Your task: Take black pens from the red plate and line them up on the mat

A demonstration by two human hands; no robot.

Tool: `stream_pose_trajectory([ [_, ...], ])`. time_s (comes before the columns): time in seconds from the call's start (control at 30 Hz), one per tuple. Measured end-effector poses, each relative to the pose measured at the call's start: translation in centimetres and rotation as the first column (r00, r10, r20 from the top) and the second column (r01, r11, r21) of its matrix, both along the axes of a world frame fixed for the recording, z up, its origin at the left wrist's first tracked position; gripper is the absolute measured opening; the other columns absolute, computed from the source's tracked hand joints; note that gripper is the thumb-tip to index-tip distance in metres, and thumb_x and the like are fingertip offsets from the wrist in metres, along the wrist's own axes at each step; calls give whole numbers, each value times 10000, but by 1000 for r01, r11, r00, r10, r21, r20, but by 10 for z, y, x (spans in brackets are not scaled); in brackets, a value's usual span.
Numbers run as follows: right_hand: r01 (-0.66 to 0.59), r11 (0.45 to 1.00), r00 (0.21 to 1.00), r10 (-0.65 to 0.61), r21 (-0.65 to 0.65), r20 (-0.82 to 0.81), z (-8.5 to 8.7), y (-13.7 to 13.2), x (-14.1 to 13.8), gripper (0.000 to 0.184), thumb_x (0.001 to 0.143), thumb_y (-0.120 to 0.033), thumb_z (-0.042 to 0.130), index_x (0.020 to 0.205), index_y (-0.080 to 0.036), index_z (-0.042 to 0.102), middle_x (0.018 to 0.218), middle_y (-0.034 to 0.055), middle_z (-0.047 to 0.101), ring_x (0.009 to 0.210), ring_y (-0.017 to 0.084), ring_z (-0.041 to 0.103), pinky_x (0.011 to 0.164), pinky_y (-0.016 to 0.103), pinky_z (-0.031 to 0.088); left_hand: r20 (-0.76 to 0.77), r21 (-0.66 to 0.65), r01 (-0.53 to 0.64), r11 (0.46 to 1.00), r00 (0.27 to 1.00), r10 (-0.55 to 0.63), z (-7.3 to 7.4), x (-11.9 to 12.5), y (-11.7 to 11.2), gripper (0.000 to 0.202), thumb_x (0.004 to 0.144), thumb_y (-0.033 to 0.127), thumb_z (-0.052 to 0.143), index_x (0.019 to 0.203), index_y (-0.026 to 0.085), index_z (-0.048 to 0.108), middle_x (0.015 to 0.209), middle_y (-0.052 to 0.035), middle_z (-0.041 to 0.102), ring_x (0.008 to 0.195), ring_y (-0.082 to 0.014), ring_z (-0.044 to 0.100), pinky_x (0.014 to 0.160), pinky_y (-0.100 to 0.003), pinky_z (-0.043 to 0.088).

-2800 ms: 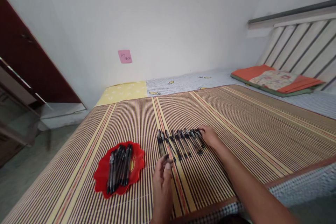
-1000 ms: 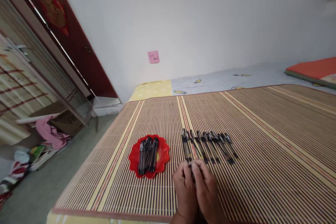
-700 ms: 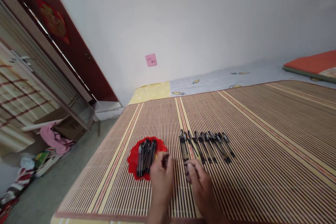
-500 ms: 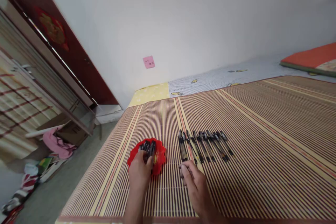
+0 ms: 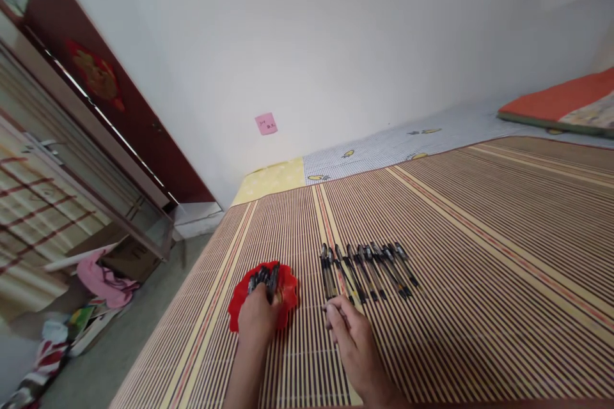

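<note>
A red scalloped plate [image 5: 288, 291] with several black pens [image 5: 263, 278] lies on a striped bamboo mat [image 5: 480, 236]. My left hand [image 5: 256, 319] rests on the plate, fingers curled down over the pens in it. To its right, a row of several black pens [image 5: 367, 263] lies side by side on the mat. My right hand [image 5: 350, 339] sits just in front of the row's left end, fingers pinched on a thin pen [image 5: 330, 307] whose tip pokes out to the left.
The mat covers a bed against a white wall with a pink sticky note [image 5: 265, 123]. An orange cushion [image 5: 556, 102] lies at the far right. A dark red door [image 5: 96, 96] and a pile of clothes [image 5: 103, 271] on the floor are at the left.
My hands, together in front of the pen row a second ago, have parted. The left hand went left onto the red plate's pens. The right hand stayed near the row.
</note>
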State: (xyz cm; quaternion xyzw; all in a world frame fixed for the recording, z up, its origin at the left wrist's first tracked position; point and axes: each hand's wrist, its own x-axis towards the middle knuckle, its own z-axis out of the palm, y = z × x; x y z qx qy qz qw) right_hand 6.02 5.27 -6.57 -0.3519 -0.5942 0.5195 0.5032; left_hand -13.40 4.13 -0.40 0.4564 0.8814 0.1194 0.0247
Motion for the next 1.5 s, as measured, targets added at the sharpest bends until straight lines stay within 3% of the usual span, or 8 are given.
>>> stream_pose_trajectory([
  [0.23, 28, 995, 997, -35, -97, -71, 14, 19, 14, 374, 960, -522, 446, 925, -191, 617, 611, -38, 485, 544, 139, 469, 517, 249, 362, 408, 541, 100, 835, 837, -365, -2, 71, -20, 253, 785, 393, 634, 674, 233, 473, 576, 52, 481, 546, -147, 488, 544, -236, 367],
  [0.43, 9, 991, 997, -18, -130, -72, 16, 34, 22, 335, 890, -504, 558, 757, -197, 548, 613, -51, 456, 566, 130, 460, 522, 241, 349, 489, 517, 133, 846, 765, -419, -30, 113, -22, 101, 758, 259, 638, 748, 215, 547, 642, 25, 556, 589, -165, 522, 582, -255, 408],
  [0.67, 22, 995, 1000, -23, -102, -1, 13, 32, 19, 354, 876, -484, 564, 678, -193, 535, 586, -60, 419, 564, 123, 425, 530, 245, 326, 667, 585, 4, 811, 567, -484, -39, 124, -19, 225, 848, 417, 618, 809, 198, 580, 725, -11, 606, 684, -190, 579, 656, -287, 478],
  [0.93, 190, 894, 838, -363, -406, -408, 6, 74, 51, 272, 788, -463, 646, 813, -199, 587, 679, -12, 590, 590, 145, 548, 551, 256, 447, 815, 531, -44, 846, 303, -495, -42, 140, -27, 346, 811, 530, 676, 855, 191, 621, 829, -44, 669, 783, -189, 632, 765, -289, 515],
  [1.03, 34, 920, 857, -229, -392, -463, 8, 72, 51, 223, 759, -388, 672, 843, -197, 592, 703, -8, 615, 594, 140, 563, 533, 245, 438, 815, 542, -76, 837, 291, -501, -36, 137, -26, 309, 838, 491, 663, 888, 187, 638, 832, -47, 681, 781, -183, 637, 744, -278, 513],
  [1.17, -104, 954, 968, 32, -280, -249, 15, 55, 39, 265, 800, -432, 674, 752, -176, 627, 551, -64, 496, 485, 95, 420, 463, 217, 320, 796, 555, -116, 824, 359, -486, -37, 131, -25, 283, 820, 449, 688, 904, 182, 642, 794, -30, 671, 721, -164, 618, 697, -257, 502],
  [1.3, -33, 985, 997, 20, -170, -79, 20, 48, 33, 219, 769, -378, 701, 701, -171, 677, 609, -36, 583, 602, 130, 520, 580, 243, 414, 760, 543, -126, 830, 494, -422, -43, 129, -27, 274, 807, 445, 686, 871, 187, 625, 640, 36, 570, 537, -128, 516, 516, -219, 425],
  [1.5, -33, 998, 999, 34, -50, 14, 16, 50, 36, 184, 811, -345, 657, 740, -179, 694, 694, -7, 659, 718, 171, 598, 682, 267, 450, 676, 549, -83, 832, 629, -384, -45, 129, -27, 247, 835, 437, 648, 776, 206, 582, 608, 41, 547, 518, -134, 508, 511, -230, 418],
])
